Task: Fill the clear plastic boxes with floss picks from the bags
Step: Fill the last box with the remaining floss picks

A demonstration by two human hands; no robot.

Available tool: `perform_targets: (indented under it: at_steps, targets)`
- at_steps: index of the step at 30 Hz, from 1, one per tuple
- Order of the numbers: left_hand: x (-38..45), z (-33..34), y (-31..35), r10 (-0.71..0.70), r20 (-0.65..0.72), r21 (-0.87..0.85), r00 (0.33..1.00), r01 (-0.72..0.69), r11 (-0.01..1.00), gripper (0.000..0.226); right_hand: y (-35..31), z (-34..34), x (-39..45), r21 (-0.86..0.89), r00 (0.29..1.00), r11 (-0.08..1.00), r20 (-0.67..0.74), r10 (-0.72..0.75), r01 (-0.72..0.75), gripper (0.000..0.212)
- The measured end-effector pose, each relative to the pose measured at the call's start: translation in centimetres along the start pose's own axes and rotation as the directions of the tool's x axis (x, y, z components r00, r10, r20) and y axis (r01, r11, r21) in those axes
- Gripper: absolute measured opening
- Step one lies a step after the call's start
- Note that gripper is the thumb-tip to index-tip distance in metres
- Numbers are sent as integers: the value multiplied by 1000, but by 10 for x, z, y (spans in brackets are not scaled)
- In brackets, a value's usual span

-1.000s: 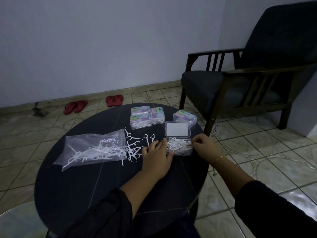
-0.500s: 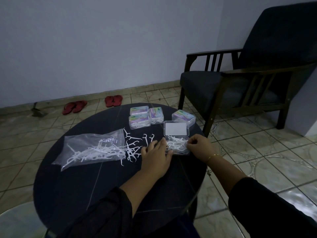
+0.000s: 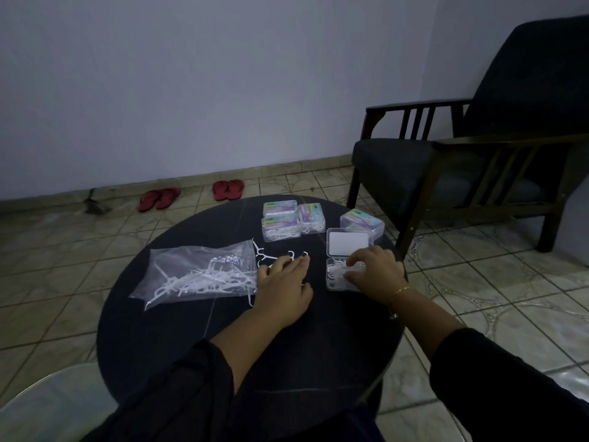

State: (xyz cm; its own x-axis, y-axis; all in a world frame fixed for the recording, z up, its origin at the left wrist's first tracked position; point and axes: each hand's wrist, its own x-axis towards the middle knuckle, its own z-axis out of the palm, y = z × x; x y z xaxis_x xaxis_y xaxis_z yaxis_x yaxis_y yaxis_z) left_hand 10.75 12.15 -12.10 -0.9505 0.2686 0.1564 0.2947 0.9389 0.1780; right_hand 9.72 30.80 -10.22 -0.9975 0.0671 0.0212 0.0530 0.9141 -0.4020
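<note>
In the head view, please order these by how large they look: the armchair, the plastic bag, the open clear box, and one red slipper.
1. armchair
2. plastic bag
3. open clear box with its lid raised
4. red slipper

The slipper lies farther from the camera, so the last two places are unsure.

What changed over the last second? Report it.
The left hand left the open box and slid left onto the loose floss picks. The right hand moved from the box's right edge onto the picks inside it. Bag and closed boxes stayed put.
</note>
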Motion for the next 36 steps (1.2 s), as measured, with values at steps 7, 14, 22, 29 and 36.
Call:
perform_targets:
  at_steps: [7,14,22,29,36]
  targets:
    - [-3,-2,-1,42,-9,22,999,-42,999,52,-6,-2,4,-29,999,998,-15,-49,49,29]
    - [7,-27,-32,-39,-21,196,999,43,980,33,-40,-2,9,-146,968,957,35,-249,251,34]
    - [19,-32,-38,49,159,474,986,-120,872,56,-87,22,26,-523,971,819,113,-210,238,50]
    - [29,-23,-44,-3,165,436,986,-70,897,28,-110,40,46,-505,979,842,159,-125,189,38]
    - [39,-20,-48,-74,162,329,984,17,944,33,-118,31,61,-416,965,900,261,-20,131,37]
